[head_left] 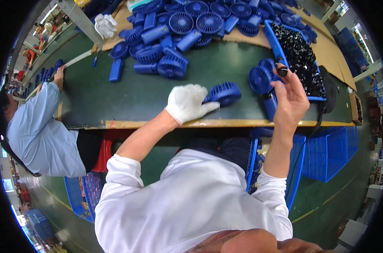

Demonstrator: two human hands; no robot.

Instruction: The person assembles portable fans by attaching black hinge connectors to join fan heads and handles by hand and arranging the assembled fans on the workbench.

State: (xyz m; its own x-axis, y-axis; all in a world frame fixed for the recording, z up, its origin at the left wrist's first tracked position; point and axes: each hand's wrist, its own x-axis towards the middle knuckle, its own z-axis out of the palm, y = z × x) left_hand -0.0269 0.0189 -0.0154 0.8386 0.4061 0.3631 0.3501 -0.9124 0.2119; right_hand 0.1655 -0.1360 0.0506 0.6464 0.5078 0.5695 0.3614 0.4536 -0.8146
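Over the green tabletop [128,101], a blue fan [226,93] sits gripped between thumb and fingers of the gloved left hand [186,103]; the right hand [293,101] pinches a small black part [282,71] beside a blue tray [275,42], near a pile of fans [181,23].

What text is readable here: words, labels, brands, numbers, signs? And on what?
None can be read.
Blue fan at the gloved left hand: no lettering I can make out.
Small black part in the right hand: too small to tell.
Loose black parts in the blue tray: too small.
Far background: too small and blurred.
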